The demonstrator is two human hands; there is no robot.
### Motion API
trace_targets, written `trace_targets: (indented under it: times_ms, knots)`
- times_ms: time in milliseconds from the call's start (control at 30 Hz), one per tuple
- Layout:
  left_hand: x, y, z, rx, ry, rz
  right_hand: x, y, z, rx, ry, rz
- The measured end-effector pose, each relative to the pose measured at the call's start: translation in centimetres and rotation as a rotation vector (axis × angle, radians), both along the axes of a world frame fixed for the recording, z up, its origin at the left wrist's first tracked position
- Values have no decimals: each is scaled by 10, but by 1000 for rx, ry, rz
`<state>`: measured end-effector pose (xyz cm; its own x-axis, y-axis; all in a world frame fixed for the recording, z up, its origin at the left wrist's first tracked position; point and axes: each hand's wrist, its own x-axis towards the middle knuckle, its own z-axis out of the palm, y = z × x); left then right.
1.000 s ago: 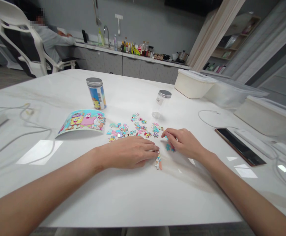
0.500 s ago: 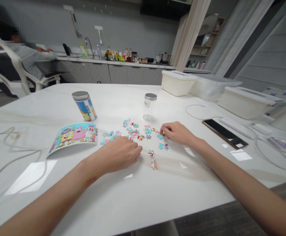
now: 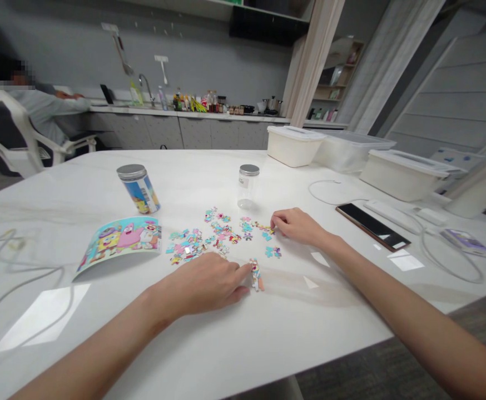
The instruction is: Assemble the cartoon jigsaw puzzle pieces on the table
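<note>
Fingertips of flat, empty left hand [image 3: 209, 280] steady the near joined strip [image 3: 256, 274]; right hand [image 3: 297, 226] pinches a far loose piece [image 3: 270, 230].

Your left hand [image 3: 209, 283] lies flat, fingertips touching the joined pieces [image 3: 256, 275]; just beyond them, your right hand [image 3: 299, 226] curls its fingertips onto a loose piece [image 3: 268, 230].

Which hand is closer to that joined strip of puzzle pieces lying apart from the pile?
Left. The left hand lies just left of the strip, fingertips at its edge. The right hand is farther back and to the right, at the loose pieces.
</note>
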<state>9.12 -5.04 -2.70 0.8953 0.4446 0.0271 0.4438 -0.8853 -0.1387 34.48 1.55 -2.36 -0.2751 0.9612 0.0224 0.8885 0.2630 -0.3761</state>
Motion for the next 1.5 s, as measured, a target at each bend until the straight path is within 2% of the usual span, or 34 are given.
trace_targets:
  times_ms: [400, 700, 1000, 1333, 1500]
  knots:
    - [1, -4, -1, 42, 51, 47, -8, -7, 0, -6, 15, 49]
    - [9, -2, -9, -14, -49, 131, -7, -7, 0, 0, 9, 33]
    - [6, -1, -8, 30, -32, 145, -8, -7, -1, 16, -26, 44]
    - [19, -12, 0, -58, -47, 373, -9, -7, 0, 13, -37, 39]
    - [22, -14, 0, -100, -47, 409, -10, -8, 1, 18, -52, 44]
